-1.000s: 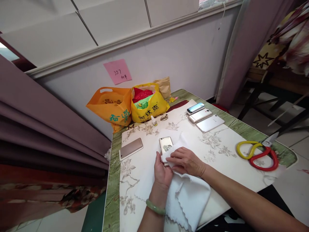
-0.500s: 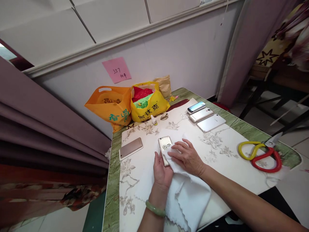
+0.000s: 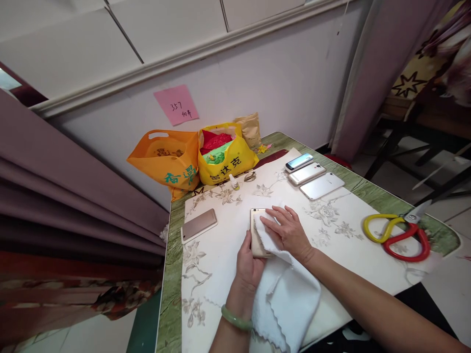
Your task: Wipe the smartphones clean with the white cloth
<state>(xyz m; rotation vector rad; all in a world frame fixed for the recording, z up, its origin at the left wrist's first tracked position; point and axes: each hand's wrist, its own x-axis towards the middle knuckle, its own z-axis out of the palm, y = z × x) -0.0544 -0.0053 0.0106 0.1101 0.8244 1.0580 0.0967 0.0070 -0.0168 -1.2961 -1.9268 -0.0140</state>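
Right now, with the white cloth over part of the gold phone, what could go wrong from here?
The gold phone might slip: the left grip holds it near its lower end while the right grip lies on the cloth over its back.

The scissors lie near the table's right edge, blades pointing outward; a stray sweep of the right forearm could knock them off.

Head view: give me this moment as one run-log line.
left hand: holds gold smartphone | right hand: on white cloth over phone's back | to the right: scissors, three smartphones
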